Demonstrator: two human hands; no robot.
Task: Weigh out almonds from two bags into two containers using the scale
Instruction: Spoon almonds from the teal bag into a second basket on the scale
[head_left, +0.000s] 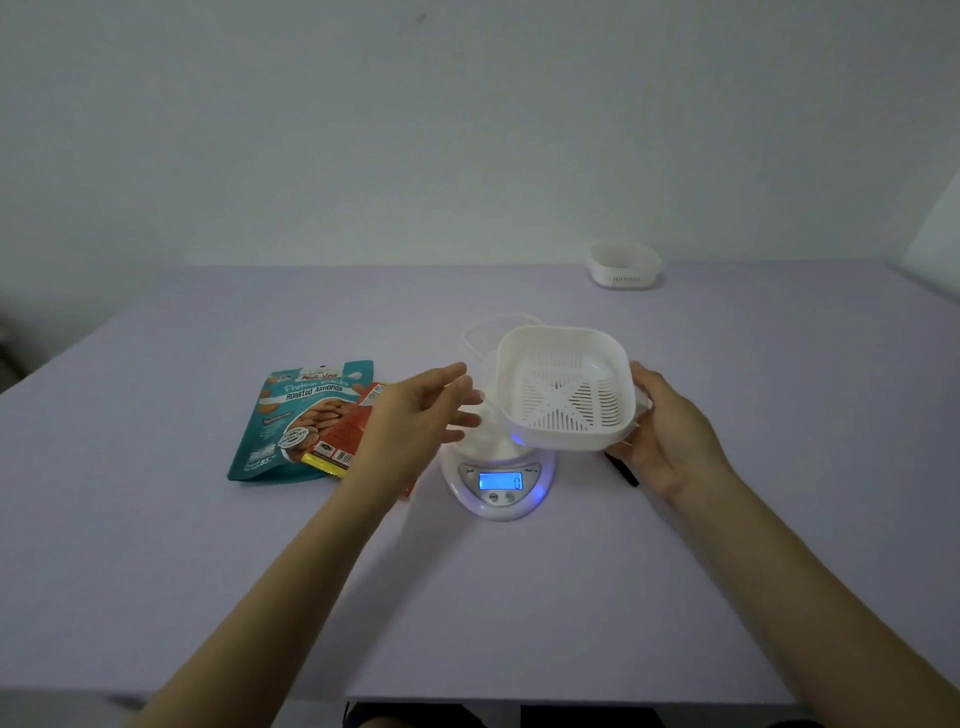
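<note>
On the lilac table (727, 571), the teal almond bag (291, 421) and red bag (353, 431) lie at the left, and nothing looks poured yet. The slotted white basket (566, 387) hangs tilted just above the scale (498, 483), which reads zero. The right hand (670, 431) grips the basket's right rim. The left hand (421, 410), fingers loose, hovers beside its left edge. Next, I'd say, set it level on the platform.

bags (301, 421) left of scale (498, 480), container (623, 265) behind

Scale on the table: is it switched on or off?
On. The scale has a lit blue display showing what looks like 0, and blue light glows at its edge.
</note>
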